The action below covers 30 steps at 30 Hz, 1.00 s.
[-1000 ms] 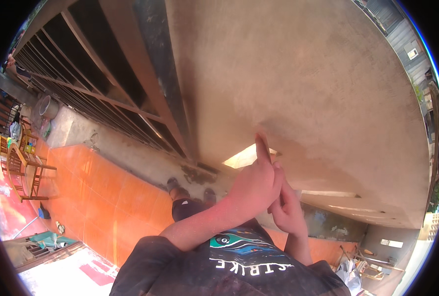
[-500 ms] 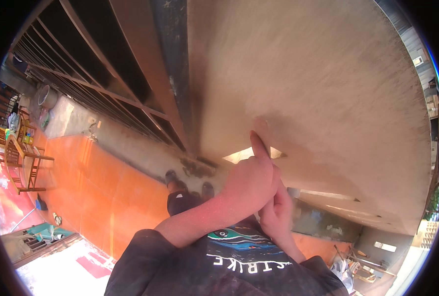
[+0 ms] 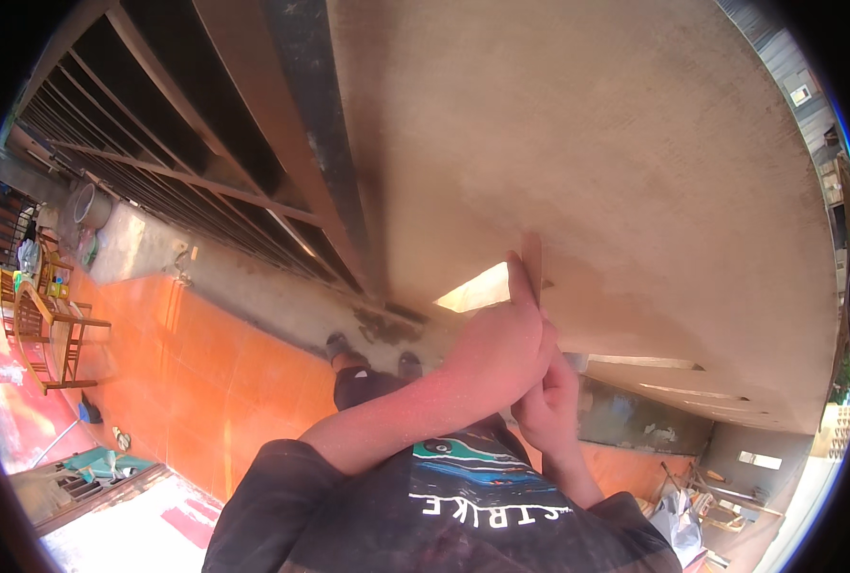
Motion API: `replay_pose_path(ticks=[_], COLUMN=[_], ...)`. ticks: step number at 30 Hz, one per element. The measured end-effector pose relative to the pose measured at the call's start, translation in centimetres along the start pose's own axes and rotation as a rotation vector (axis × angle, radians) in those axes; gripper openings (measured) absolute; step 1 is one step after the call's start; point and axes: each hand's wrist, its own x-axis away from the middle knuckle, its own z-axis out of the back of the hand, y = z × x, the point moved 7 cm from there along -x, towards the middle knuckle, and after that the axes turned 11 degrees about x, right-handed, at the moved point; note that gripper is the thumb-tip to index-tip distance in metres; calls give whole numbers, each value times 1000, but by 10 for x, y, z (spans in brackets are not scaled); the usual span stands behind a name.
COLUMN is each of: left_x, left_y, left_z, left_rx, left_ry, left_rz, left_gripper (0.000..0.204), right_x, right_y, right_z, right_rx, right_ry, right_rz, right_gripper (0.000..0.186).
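Plastered wall (image 3: 616, 143), iron gate (image 3: 205, 172) adj.

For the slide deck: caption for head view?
Both hands, left hand over right hand, press a flat tool against a plastered wall.

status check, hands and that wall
Left hand pressed to plaster wall, thumb up along a thin strip. Right hand tucked under it, contents hidden. Nothing in the way.

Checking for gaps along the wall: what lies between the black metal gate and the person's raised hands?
In the head view, only bare plastered wall lies between the gate and the left hand; right hand sits beneath.
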Motion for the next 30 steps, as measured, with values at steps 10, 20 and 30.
replay_pose_path(ticks=[10,20,30], left_x=[-7,-2,-3], left_y=[-8,-3,-2], left_z=[5,4,18], left_rx=[-59,2,-68], left_ry=[104,-63,37], left_rz=[48,-19,-10], left_gripper=[73,73,71], right_x=[-23,-21,-21], right_y=[0,-16,-18], right_z=[-2,-11,-3], right_rx=[-102,-157,-86], right_ry=[-20,62,134], right_rz=[14,62,168], right_gripper=[44,44,40])
